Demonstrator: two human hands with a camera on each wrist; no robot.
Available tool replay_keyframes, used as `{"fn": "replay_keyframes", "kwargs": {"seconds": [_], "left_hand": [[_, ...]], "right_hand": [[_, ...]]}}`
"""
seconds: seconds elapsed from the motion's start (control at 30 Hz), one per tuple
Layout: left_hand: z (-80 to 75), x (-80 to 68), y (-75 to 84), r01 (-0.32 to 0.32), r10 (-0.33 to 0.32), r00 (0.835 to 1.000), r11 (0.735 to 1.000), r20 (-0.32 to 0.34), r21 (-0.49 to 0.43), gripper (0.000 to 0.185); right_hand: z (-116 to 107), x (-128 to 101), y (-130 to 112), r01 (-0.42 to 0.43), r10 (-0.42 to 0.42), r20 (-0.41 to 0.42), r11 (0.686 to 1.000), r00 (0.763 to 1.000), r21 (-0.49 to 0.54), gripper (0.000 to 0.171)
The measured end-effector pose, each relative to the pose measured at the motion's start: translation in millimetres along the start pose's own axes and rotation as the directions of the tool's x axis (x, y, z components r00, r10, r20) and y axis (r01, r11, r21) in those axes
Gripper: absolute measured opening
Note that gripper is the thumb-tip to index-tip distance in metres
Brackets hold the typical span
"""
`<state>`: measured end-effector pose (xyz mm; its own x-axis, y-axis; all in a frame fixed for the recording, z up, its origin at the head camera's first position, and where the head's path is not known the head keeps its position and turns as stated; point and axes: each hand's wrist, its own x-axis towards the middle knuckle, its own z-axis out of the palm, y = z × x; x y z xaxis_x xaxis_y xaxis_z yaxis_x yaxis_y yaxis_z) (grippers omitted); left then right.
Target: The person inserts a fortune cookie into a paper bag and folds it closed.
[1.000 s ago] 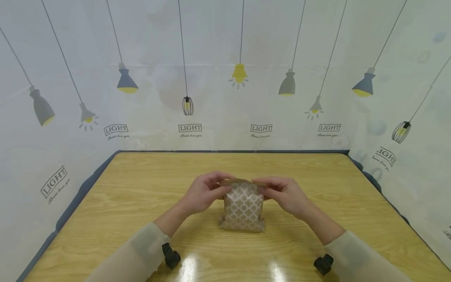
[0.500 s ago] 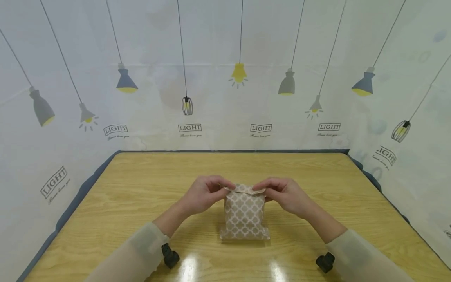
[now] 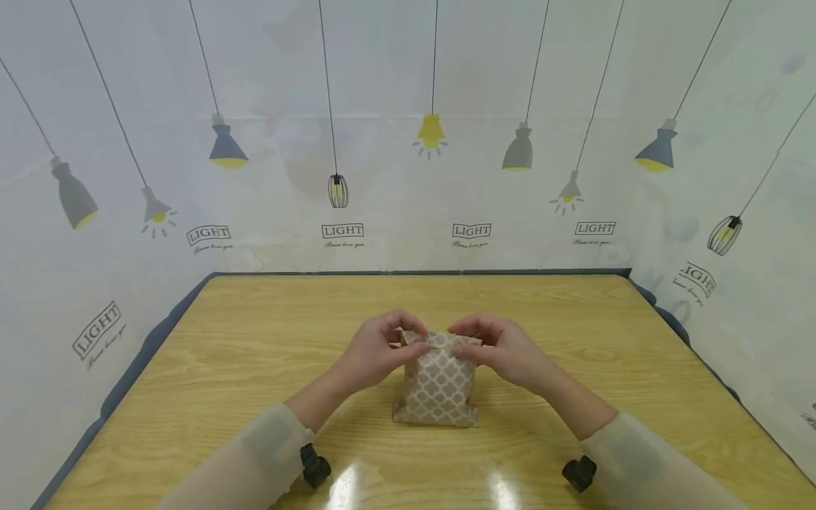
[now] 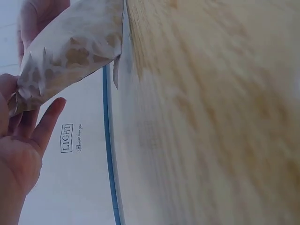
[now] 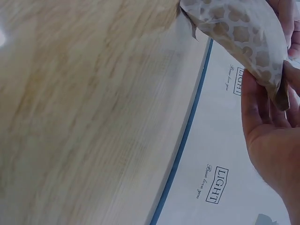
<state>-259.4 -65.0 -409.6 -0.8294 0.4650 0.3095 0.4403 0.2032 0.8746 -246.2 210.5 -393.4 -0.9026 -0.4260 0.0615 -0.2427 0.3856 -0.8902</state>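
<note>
A small paper bag [image 3: 440, 389], tan with a white lattice print, stands upright on the wooden table with its top edge folded over toward the person. My left hand [image 3: 381, 350] pinches the left part of the fold between thumb and fingers. On the other side my right hand [image 3: 506, 350] grips the right part of it the same way, thumb in front and fingers behind. In the left wrist view the paper bag [image 4: 79, 47] bulges in the middle and narrows to the pinched top. The right wrist view has the bag's [image 5: 243, 35] folded corner between thumb and fingers.
The wooden table [image 3: 255, 319] extends around the bag, bounded by a dark blue edge [image 3: 421, 273] at the back. Pale walls [image 3: 382, 85] printed with hanging lamps rise on three sides. A small black camera [image 3: 314, 465] sits at each wrist.
The bag's top, upright a second ago, was folded down toward the person. Both hands have since shifted inward along the fold, and the thumbs now lie across its front.
</note>
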Motion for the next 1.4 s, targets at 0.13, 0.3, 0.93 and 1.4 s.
{"fn": "replay_keyframes", "kwargs": {"seconds": [0.13,0.3,0.93,1.4], "left_hand": [[2.2,3.3,0.9,0.027,-0.028,1.0,0.998,0.014,0.053,0.031],[7.2,6.5,5.2,0.06,-0.06,0.998,0.998,0.018,0.022,0.022],[16.3,5.5,2.5,0.016,-0.016,1.0,1.0,-0.005,-0.007,0.013],[18.5,3.9,2.2,-0.031,0.033,0.999,0.998,-0.04,0.053,0.01]], "right_hand": [[0.7,0.7,-1.6,0.007,-0.007,0.005,1.0,1.0,-0.002,0.035],[1.3,1.0,-2.5,0.024,-0.024,-0.022,1.0,0.999,-0.008,0.028],[15.1,3.5,-2.7,-0.027,0.026,-0.078,1.0,0.997,-0.006,0.016],[14.0,2.4,-5.7,-0.033,0.024,-0.103,0.996,0.994,-0.088,0.016]]}}
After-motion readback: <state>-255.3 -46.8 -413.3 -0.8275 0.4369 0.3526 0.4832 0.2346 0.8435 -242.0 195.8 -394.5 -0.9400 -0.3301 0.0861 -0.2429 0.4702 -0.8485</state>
